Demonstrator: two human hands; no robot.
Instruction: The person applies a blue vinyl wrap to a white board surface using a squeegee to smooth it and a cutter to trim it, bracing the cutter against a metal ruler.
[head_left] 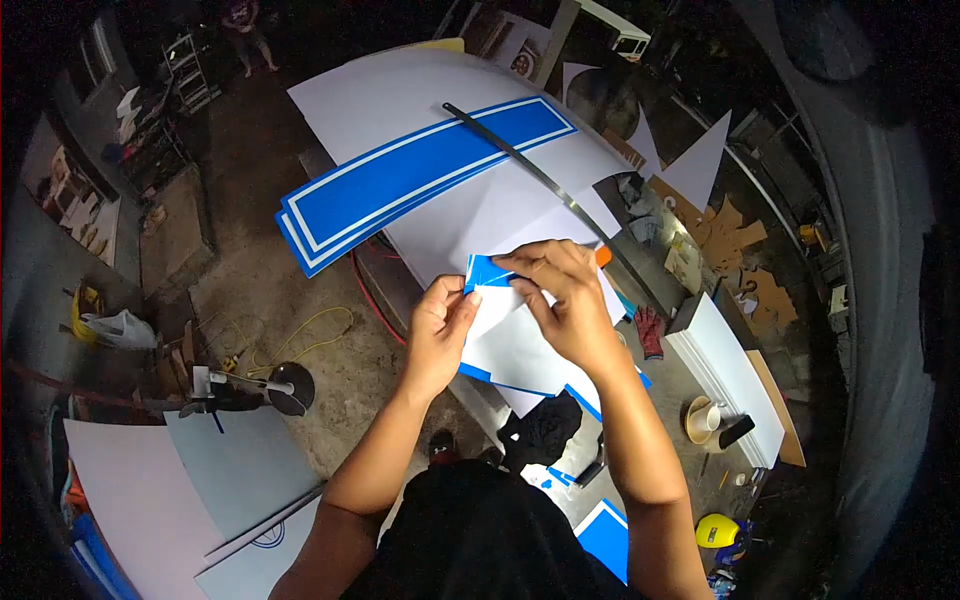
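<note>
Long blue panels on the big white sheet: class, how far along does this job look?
Two long blue panels with white borders, stacked on the large white sheet, look cut out. The left hand and right hand pinch blue material atop a smaller white piece. That piece seems unfinished; how much remains, I cannot tell.

Passing room above the blue panel [400, 185], 1 long metal straightedge [541, 175] slanting across it.

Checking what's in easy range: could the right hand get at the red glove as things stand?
Probably yes: the red glove lies close to the right hand, with nothing seen on top of it, though the fingers would likely have to leave the blue piece.
</note>
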